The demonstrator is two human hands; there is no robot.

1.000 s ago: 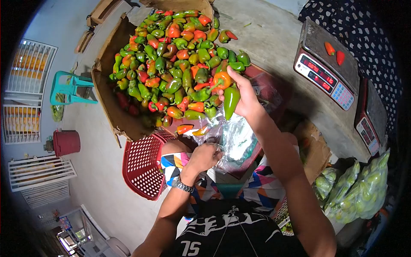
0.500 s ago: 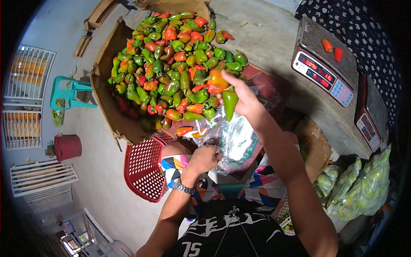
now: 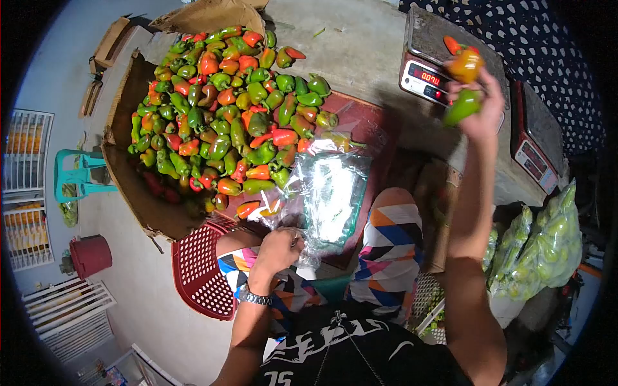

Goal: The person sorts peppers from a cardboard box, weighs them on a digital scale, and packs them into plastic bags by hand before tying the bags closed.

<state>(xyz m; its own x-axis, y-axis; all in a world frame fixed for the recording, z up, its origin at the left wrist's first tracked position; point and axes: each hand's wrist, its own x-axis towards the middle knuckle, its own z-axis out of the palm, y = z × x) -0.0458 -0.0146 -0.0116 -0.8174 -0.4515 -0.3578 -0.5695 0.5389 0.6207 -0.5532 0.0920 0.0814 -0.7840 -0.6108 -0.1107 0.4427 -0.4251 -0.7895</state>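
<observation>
My right hand (image 3: 486,106) is closed around an orange bell pepper (image 3: 465,66) and a green bell pepper (image 3: 462,107), held over the front of a digital scale (image 3: 421,33). Behind the orange one, a small red-orange pepper (image 3: 452,44) lies on the scale's pan; another beside it is mostly hidden. Down near my lap, my left hand (image 3: 278,249) pinches the gathered edge of a clear plastic bag (image 3: 335,199). The bag lies spread over a red surface (image 3: 375,135). To its left spreads a large heap of green, red and orange peppers (image 3: 222,112).
A cardboard box (image 3: 119,109) borders the heap on the left. A red perforated basket (image 3: 199,273) stands by my left knee. On the right are a second scale (image 3: 537,161) and plastic bags of green produce (image 3: 537,264). A turquoise stool (image 3: 74,174) stands far left.
My right hand has carried the orange and green peppers from beside the heap up and right to the scale. My left hand stays on the bag; the whole view has shifted somewhat.
</observation>
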